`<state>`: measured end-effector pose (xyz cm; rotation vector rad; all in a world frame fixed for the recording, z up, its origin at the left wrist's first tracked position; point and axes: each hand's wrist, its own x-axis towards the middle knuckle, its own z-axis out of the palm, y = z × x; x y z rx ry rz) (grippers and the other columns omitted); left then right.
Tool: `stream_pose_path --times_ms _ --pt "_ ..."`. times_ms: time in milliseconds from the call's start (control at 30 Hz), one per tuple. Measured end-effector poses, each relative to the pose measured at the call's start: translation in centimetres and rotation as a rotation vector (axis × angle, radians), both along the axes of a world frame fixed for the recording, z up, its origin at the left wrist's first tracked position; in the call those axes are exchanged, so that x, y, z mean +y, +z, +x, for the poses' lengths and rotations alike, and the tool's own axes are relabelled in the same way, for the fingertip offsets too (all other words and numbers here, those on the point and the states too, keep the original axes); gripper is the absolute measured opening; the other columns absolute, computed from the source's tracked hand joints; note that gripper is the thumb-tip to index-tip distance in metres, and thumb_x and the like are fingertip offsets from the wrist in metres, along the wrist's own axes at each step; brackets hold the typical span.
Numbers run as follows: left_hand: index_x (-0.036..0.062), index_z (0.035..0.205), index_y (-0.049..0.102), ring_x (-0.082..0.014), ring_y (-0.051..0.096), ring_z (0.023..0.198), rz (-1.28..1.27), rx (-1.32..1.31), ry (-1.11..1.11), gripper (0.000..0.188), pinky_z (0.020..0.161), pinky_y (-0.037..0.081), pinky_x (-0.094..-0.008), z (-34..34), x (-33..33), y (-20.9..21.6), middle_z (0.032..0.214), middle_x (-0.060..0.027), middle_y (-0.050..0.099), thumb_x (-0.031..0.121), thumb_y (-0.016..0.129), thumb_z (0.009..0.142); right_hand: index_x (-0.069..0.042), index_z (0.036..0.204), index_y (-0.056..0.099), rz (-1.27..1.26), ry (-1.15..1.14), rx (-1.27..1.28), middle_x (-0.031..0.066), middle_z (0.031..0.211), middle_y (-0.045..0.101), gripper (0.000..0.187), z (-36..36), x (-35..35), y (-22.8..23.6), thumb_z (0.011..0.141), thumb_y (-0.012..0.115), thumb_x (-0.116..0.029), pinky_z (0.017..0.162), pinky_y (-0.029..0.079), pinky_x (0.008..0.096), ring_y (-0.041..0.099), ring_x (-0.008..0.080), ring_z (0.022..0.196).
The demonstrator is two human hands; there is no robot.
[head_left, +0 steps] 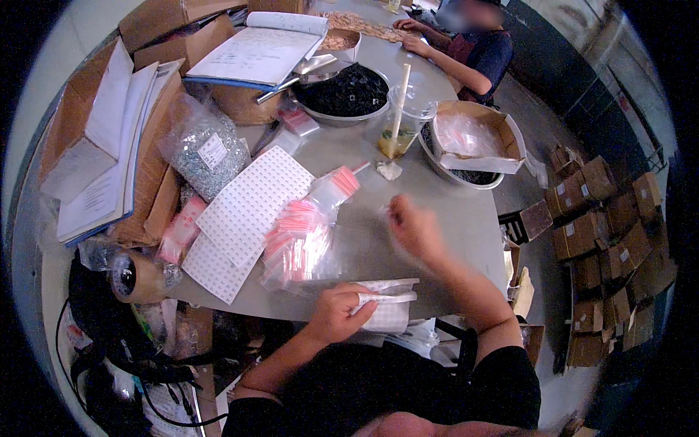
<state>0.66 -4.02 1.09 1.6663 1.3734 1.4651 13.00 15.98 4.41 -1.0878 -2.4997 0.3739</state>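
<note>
Close to the table's front edge, my left hand (336,315) grips a white sheet of small labels (392,312), bent over with its top edge curled. My right hand (415,227) is raised over the table to the right of the bags. Its fingers are curled together; motion blur hides what they pinch, if anything. Just beyond my left hand lies a pile of clear zip bags (300,237) with pink-red strips. Two flat label sheets (251,193) overlap to the left of the pile.
A plastic cup with a straw (398,131) stands beyond my right hand, near a crumpled tissue (389,170). Behind are a bowl of black parts (342,98) and a box of bags (477,138). A bag of metal parts (207,149) sits left. Another person (473,62) works opposite.
</note>
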Motion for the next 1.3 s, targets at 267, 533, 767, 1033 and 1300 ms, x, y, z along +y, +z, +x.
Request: stream_pose_path --times_ms 267,533,767,1033,1300 --pt "-0.0032 0.071 0.062 -0.031 0.067 0.08 -0.042 -0.016 -0.035 0.02 0.071 0.052 -0.036 0.1 0.2 0.7 0.094 -0.0186 0.069 0.012 0.066 0.084 -0.004 0.102 0.054 0.342 -0.359 0.369 0.0169 0.088 0.066 0.026 5.7 15.1 6.4 0.079 0.066 -0.007 0.071 0.05 0.0431 0.065 0.035 0.081" --pt "-0.0041 0.089 0.067 -0.0326 0.066 0.091 -0.058 -0.088 -0.051 0.017 0.081 0.051 -0.0371 0.2 0.0 0.4 0.101 -0.0205 0.068 0.01 0.06 0.086 -0.003 0.1 0.06 0.151 0.056 0.249 0.013 0.098 0.065 0.023 4.1 6.6 6.1 0.077 0.065 0.0 0.075 0.051 0.038 0.063 0.026 0.089" --pt "-0.0057 0.087 0.065 -0.0353 0.065 0.088 -0.174 -0.101 -0.033 0.018 0.077 0.051 -0.0391 0.0 -0.4 0.6 0.102 -0.0234 0.066 0.011 0.059 0.087 -0.006 0.106 0.061 -0.307 0.69 0.003 0.014 0.098 0.062 0.027 3.1 -7.7 5.7 0.081 0.067 -0.015 0.078 0.052 0.0422 0.061 0.0353 0.09" --pt "-0.0055 0.074 0.059 -0.0364 0.064 0.087 -0.103 -0.077 -0.012 0.019 0.074 0.05 -0.0405 0.0 -0.2 -0.1 0.101 -0.0249 0.065 0.01 0.058 0.086 -0.005 0.101 0.061 -0.187 0.574 0.026 0.0131 0.091 0.06 0.023 3.2 -9.0 4.7 0.08 0.066 -0.011 0.072 0.051 0.0413 0.06 0.0328 0.086" --pt "-0.0056 0.075 0.06 -0.0362 0.064 0.088 -0.177 -0.113 -0.007 0.019 0.076 0.05 -0.0413 0.2 -0.4 0.3 0.102 -0.0237 0.066 0.01 0.056 0.087 -0.005 0.089 0.063 -0.131 0.655 0.054 0.0103 0.088 0.061 0.011 3.6 -8.9 4.6 0.079 0.066 -0.008 0.069 0.051 0.0374 0.061 0.0297 0.081"
